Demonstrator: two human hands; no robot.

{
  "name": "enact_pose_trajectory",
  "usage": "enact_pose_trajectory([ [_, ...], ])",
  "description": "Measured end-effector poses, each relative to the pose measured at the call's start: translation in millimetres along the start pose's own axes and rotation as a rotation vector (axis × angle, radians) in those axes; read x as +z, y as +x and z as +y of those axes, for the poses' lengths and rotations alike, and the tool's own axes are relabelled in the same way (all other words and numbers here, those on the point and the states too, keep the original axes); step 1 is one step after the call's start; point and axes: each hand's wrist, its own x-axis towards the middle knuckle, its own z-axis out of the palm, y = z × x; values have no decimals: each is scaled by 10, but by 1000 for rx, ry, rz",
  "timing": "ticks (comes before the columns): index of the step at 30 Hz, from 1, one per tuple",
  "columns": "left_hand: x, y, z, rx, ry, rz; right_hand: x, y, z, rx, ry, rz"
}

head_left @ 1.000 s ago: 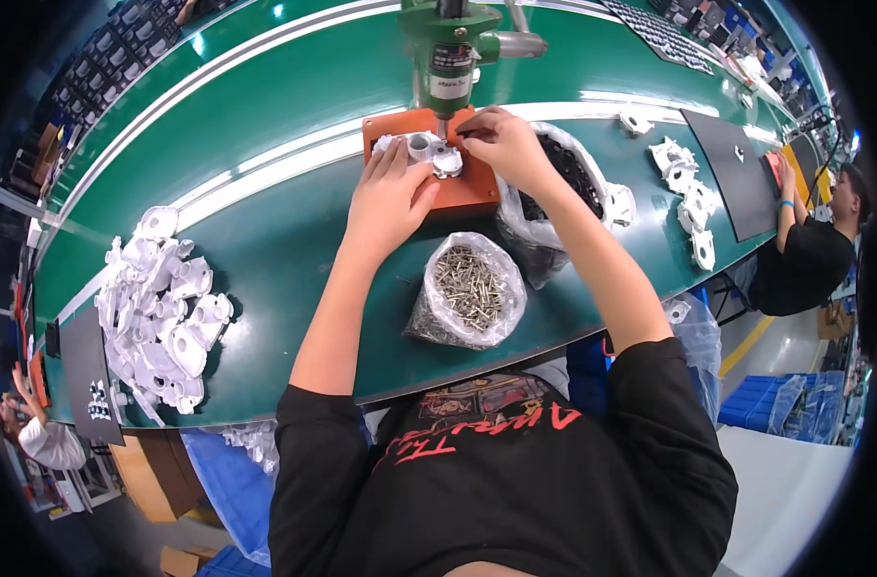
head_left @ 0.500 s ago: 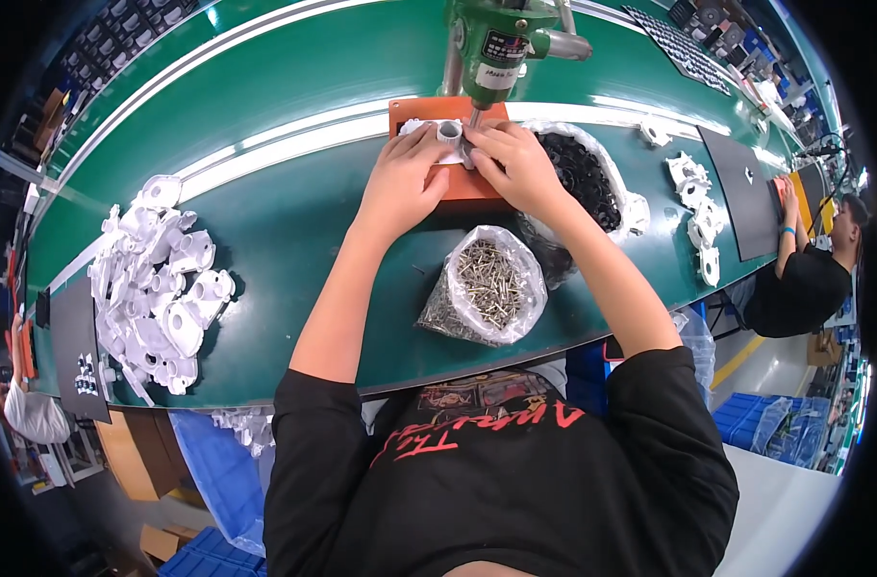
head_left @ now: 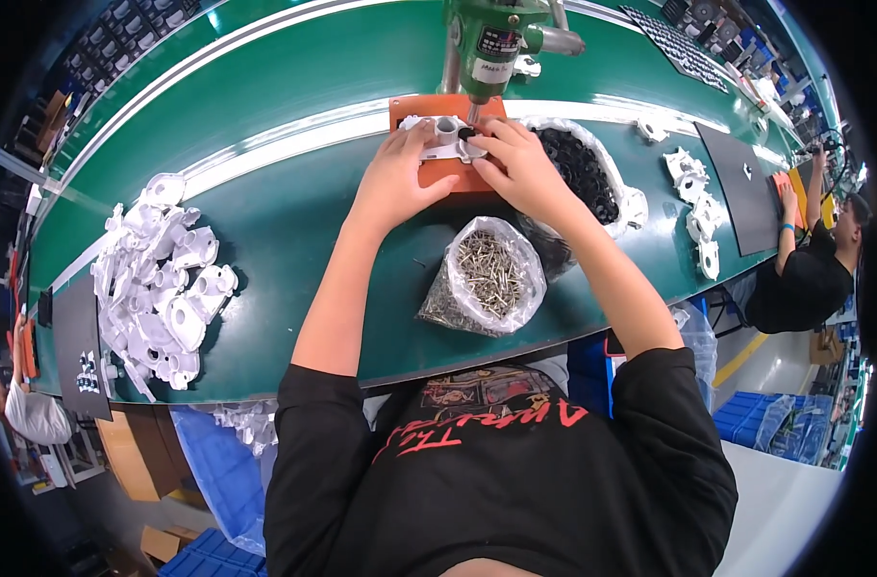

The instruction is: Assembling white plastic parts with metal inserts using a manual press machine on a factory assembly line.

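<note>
A white plastic housing (head_left: 445,151) with a round collar lies on the orange press base (head_left: 401,108). My left hand (head_left: 398,173) grips its left end, fingers over the edge and thumb held out toward me. On the housing's right side sits a small black plastic part (head_left: 466,134). My right hand (head_left: 521,171) has its fingertips closed at this black part, partly covering it. Directly above hangs the green press head (head_left: 491,58), its spindle (head_left: 474,112) just over the black part and apparently apart from it.
A clear bag of metal screws or pins (head_left: 493,274) stands nearest me. Right of the base is a bag of black parts (head_left: 583,173). White housings are heaped at left (head_left: 164,288) and in a row at right (head_left: 698,207). A co-worker (head_left: 812,274) sits at far right.
The black part now shows on the housing by my right fingertips. My left thumb has spread away from the housing, uncovering more of it. The co-worker at right has raised an arm.
</note>
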Motion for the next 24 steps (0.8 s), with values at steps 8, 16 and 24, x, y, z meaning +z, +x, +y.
enact_pose_trajectory([
  [8,38,-12,-65,96,120,102,-514,-374,-607,-61,285,-207],
  [16,137,-2,-62,59,151,180,-390,-618,-581,-50,2,-246],
  [24,144,2,-67,86,138,189,-338,-641,-620,-128,-154,-236],
])
